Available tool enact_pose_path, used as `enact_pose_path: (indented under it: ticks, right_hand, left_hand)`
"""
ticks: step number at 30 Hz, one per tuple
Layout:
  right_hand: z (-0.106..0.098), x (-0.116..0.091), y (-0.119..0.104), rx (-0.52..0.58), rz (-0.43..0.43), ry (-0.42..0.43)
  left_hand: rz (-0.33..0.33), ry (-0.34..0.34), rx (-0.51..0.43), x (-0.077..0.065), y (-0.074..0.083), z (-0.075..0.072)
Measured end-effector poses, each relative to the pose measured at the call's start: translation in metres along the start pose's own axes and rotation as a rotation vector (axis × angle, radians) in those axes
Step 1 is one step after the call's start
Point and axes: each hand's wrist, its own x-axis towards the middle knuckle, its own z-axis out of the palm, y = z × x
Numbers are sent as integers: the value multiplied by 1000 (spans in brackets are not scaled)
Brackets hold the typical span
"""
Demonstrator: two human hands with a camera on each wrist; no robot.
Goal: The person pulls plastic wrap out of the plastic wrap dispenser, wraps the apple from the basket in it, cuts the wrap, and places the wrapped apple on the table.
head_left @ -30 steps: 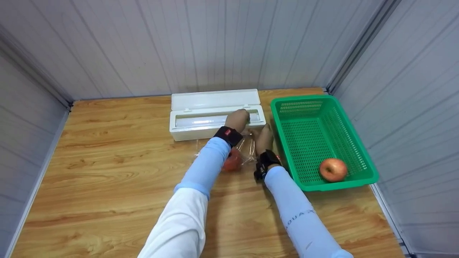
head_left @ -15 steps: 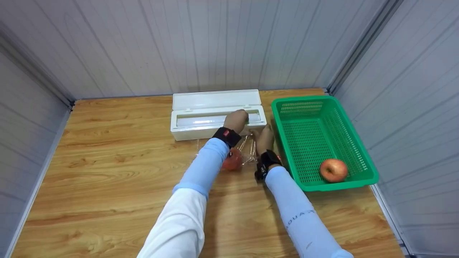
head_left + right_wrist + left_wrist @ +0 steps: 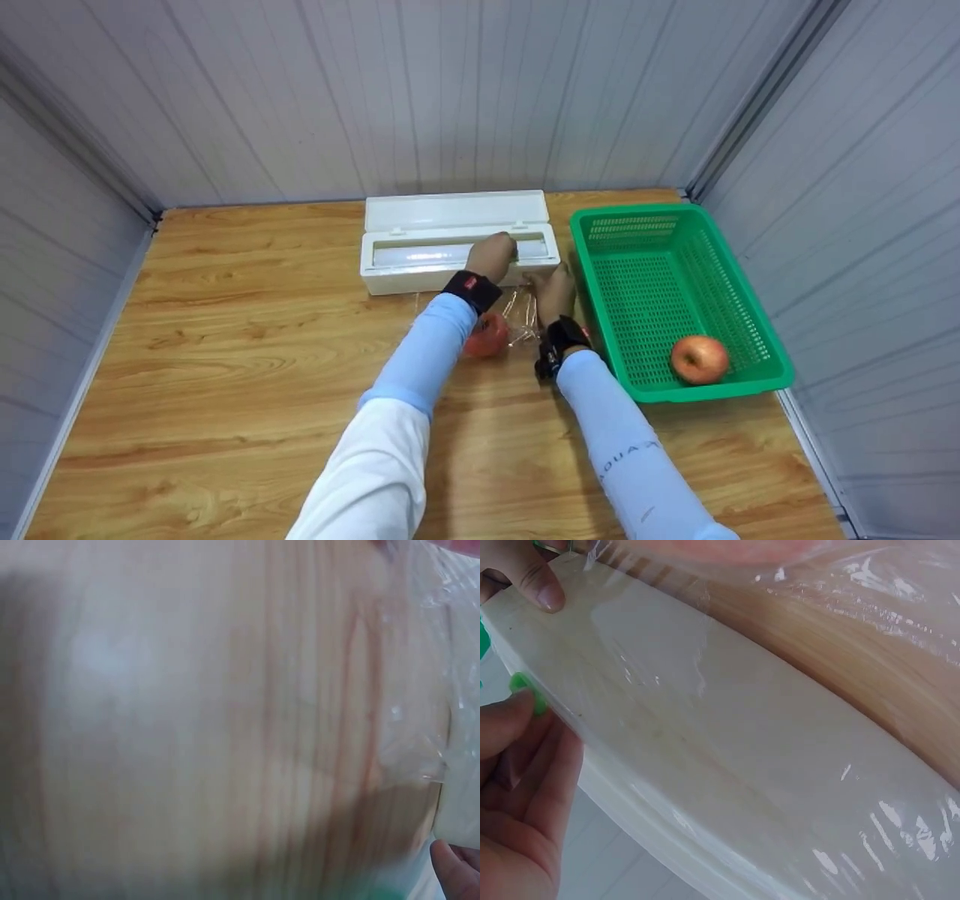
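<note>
A white cling film box (image 3: pixel 397 281) lies with its lid raised and the film roll (image 3: pixel 420 255) showing inside. My left hand (image 3: pixel 493 256) reaches over its front edge and pinches a small green slide cutter (image 3: pixel 529 694), best seen in the left wrist view. My right hand (image 3: pixel 556 291) grips the box's right end, thumb against the front face. Clear film (image 3: pixel 900 585) hangs down the front of the box and spreads over a red apple (image 3: pixel 489 336) on the table, partly hidden by my left forearm.
A green basket (image 3: pixel 592 300) stands to the right, close beside my right hand, with another apple (image 3: pixel 699 360) in its near corner. Pale panel walls (image 3: pixel 450 90) enclose the wooden table (image 3: pixel 225 360) at the back and both sides.
My left hand has slid a little to the left along the box's front edge with the cutter. My right hand stays at the box's right end.
</note>
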Motion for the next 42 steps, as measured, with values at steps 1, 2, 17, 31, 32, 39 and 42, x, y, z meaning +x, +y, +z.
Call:
enact_pose_path:
  ticks: [1,2,17,31,32,39,42]
  right_hand:
    - [0,0,0,-7,3,-2]
    - [0,0,0,-12,4,-5]
    - [-3,2,-1,-45,19,-23]
    - [-4,0,-4,-65,28,-34]
    - [-4,0,-5,-67,33,-37]
    - [-3,1,-4,-48,29,-54]
    - [-3,1,-4,-47,29,-63]
  left_hand:
    - [-1,3,0,-1,0,0]
    - [-2,6,3,-1,-1,0]
    - [-38,28,10,-8,-16,-7]
    - [-67,13,6,-17,-23,-13]
    - [-67,14,6,-17,-24,-14]
    - [-61,20,7,-21,-31,-15]
    - [-64,18,-10,-23,-33,-16]
